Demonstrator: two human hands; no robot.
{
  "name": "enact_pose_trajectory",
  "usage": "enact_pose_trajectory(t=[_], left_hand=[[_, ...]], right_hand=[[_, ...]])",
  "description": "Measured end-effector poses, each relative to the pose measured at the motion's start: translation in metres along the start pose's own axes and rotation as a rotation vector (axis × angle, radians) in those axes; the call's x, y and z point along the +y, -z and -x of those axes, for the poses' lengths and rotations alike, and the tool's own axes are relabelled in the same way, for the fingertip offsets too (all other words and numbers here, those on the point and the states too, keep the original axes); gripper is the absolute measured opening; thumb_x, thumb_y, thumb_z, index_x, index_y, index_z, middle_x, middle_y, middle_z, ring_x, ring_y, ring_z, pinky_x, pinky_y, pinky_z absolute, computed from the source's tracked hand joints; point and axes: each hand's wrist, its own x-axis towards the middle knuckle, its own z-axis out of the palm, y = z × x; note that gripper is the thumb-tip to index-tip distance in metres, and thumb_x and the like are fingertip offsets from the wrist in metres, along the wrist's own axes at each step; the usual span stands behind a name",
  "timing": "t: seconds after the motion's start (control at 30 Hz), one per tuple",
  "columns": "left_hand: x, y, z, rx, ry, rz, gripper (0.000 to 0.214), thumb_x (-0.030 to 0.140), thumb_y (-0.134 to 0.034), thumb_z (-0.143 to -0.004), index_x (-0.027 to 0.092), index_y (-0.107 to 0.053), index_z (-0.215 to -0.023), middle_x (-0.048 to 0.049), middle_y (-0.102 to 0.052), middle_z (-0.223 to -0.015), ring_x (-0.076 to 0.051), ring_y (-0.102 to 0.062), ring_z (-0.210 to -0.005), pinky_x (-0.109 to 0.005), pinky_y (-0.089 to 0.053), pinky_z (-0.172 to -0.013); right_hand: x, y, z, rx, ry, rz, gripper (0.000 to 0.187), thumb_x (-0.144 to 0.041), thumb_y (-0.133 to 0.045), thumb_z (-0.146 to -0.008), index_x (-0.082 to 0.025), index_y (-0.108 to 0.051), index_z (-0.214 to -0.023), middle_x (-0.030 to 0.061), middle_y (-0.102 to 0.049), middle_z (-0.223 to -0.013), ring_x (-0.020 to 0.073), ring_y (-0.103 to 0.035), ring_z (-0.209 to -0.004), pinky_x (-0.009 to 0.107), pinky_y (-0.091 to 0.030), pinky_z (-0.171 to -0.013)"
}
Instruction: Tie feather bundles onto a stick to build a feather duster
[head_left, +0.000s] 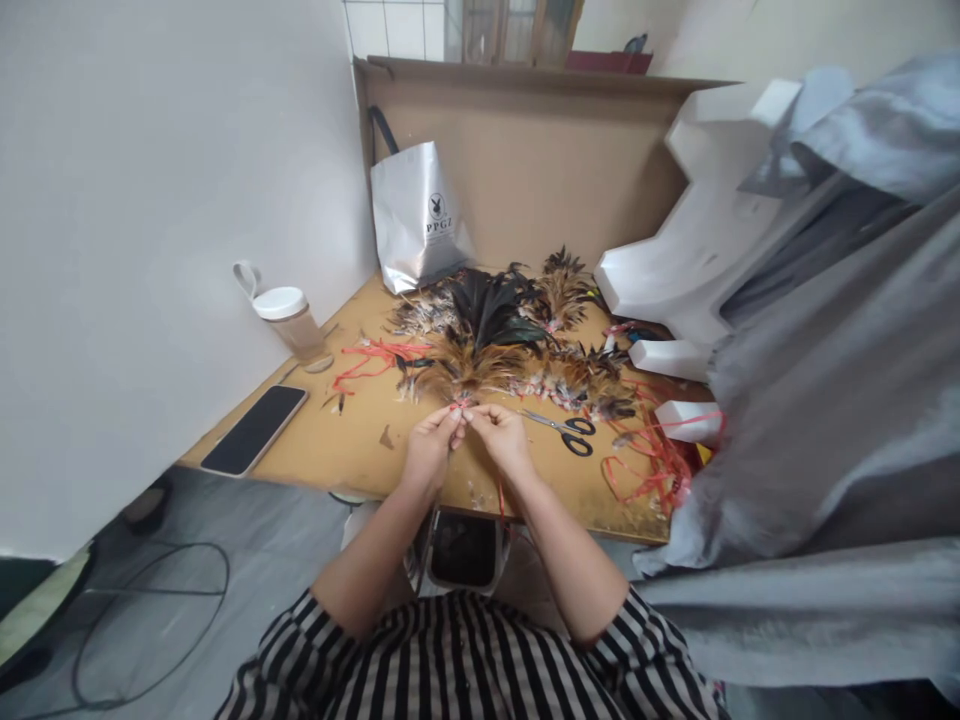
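Note:
Brown feathers with long dark green-black ones behind them make up a feather bundle (472, 368), its base toward me and wrapped with a bit of red string. At that base my left hand (435, 440) is closed in a pinch on the bundle. Thumb and fingers of my right hand (498, 434) are pinched at the same spot, apparently on the red string (501, 498), whose loose end hangs below that hand near the table edge. My fingertips hide the exact grip. Scissors (564, 428) with black handles lie just right of my right hand.
More feather bundles (574, 380) lie behind and right. Loose red string (379, 358) is at left, with a tangle at right. A phone (255, 430), lidded cup (291, 320) and silver bag (420, 215) stand or lie leftward. White foam pieces (660, 265) and grey cloth (832, 420) border the right.

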Motion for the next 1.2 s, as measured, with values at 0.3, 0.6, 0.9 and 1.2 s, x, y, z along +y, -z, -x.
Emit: enact_pose_trajectory(t=[0.3,0.6,0.9,1.2], left_hand=[[0.006,0.015,-0.013,0.15,0.134,0.216,0.022,0.019,-0.076,-0.056,0.008,-0.061,-0.068,-0.0006,-0.053,-0.059,-0.003,-0.041,-0.048,-0.012,-0.023,-0.038],[0.0,0.028,-0.019,0.171,0.237,0.365,0.01,0.008,-0.068,-0.065,0.008,-0.06,-0.07,-0.0014,-0.052,-0.063,-0.002,-0.042,-0.047,-0.009,-0.025,-0.036],[0.001,0.032,-0.017,0.182,0.162,0.339,0.014,0.01,-0.071,-0.061,0.008,-0.061,-0.072,-0.0018,-0.054,-0.063,-0.002,-0.042,-0.047,-0.01,-0.026,-0.037],[0.01,0.013,-0.036,0.177,0.153,0.329,0.018,0.014,-0.074,-0.058,0.009,-0.061,-0.069,-0.0008,-0.054,-0.061,-0.003,-0.043,-0.049,-0.011,-0.026,-0.038]], right_hand=[[0.021,0.06,-0.021,0.041,-0.012,0.521,0.034,-0.043,-0.051,-0.074,-0.015,-0.063,-0.059,-0.0004,-0.056,-0.052,0.0118,-0.048,-0.05,0.022,-0.033,-0.05],[0.027,0.107,-0.063,0.165,0.024,0.846,0.023,-0.033,-0.051,-0.072,-0.017,-0.068,-0.07,0.0031,-0.067,-0.068,0.0163,-0.059,-0.065,0.023,-0.039,-0.059],[0.021,0.056,-0.089,0.167,-0.018,1.241,0.02,-0.026,-0.051,-0.071,-0.019,-0.069,-0.076,0.0128,-0.069,-0.081,0.0243,-0.063,-0.078,0.03,-0.041,-0.065],[0.029,0.068,-0.091,0.214,0.028,0.422,0.016,-0.032,-0.059,-0.063,-0.016,-0.057,-0.062,-0.0002,-0.056,-0.054,0.0106,-0.047,-0.048,0.021,-0.035,-0.047]])
